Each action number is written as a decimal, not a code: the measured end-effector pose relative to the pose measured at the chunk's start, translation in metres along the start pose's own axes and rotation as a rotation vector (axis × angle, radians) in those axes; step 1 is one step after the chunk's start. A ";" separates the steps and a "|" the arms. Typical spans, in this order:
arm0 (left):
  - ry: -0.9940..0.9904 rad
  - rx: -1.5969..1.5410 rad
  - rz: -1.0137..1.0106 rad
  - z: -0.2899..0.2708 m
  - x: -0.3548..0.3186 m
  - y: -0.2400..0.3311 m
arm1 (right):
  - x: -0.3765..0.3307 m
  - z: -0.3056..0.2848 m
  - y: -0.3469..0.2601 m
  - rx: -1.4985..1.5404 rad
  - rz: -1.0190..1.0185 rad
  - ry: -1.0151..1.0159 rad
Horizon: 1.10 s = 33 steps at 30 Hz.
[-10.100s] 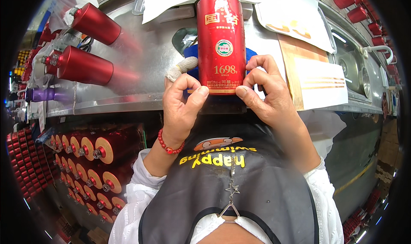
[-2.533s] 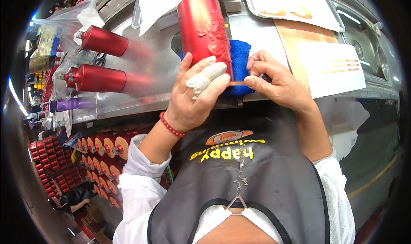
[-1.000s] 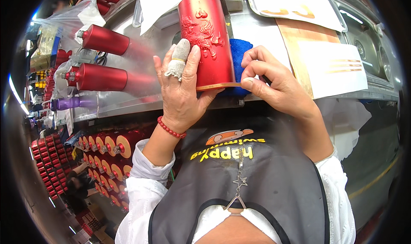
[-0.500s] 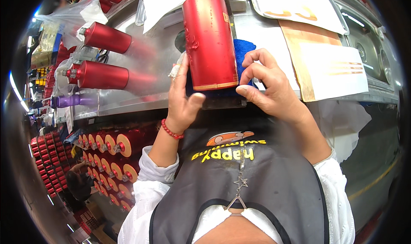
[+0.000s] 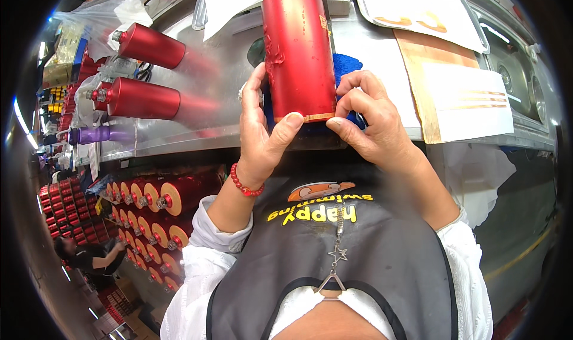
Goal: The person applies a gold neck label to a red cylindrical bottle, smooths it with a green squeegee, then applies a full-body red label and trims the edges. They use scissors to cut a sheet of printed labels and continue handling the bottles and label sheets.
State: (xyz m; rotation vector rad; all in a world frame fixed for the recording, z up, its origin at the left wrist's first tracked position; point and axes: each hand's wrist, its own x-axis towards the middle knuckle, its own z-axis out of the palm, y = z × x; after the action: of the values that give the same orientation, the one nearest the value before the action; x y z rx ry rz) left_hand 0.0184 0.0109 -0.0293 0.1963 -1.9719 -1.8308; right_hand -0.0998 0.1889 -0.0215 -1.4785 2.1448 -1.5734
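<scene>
A large red bottle [image 5: 298,53] lies on its side on a blue cloth [image 5: 347,64], its base toward me and its neck pointing away. Its matte skin is wrinkled along the left flank, with small drops on it. A narrow gold strip [image 5: 307,118] runs along the base edge. My left hand [image 5: 262,119] lies along the bottle's left side, thumb on the lower left of the base edge. At the lower right corner, my right hand [image 5: 373,113] has curled fingers against the side and its thumb at the strip's end. What lies under those fingertips is hidden.
Two more red bottles [image 5: 146,98] lie on the metal bench at left, near a purple bottle [image 5: 95,135]. White sheets with gold strips [image 5: 468,98] rest on a wooden board [image 5: 433,53] at right. Stacked red bottles [image 5: 161,200] and another person [image 5: 95,256] are below left.
My left hand has moved right and its thumb has come onto the bottle's base edge. The right hand stays at the corner. At lower left, the other person has come further into view.
</scene>
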 end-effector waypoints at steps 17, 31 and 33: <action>0.154 0.448 0.445 -0.008 -0.017 -0.009 | 0.000 -0.001 0.000 0.005 -0.007 0.000; -0.014 0.950 0.790 -0.003 -0.012 0.011 | -0.006 -0.008 -0.020 0.390 0.222 0.247; 0.034 0.860 0.602 -0.013 -0.014 0.003 | -0.002 -0.011 -0.037 0.448 0.328 0.208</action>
State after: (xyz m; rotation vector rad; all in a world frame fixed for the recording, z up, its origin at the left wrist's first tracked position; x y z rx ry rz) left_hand 0.0370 0.0054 -0.0294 -0.1090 -2.3310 -0.5550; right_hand -0.0816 0.1981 0.0117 -0.8164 1.8313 -1.9685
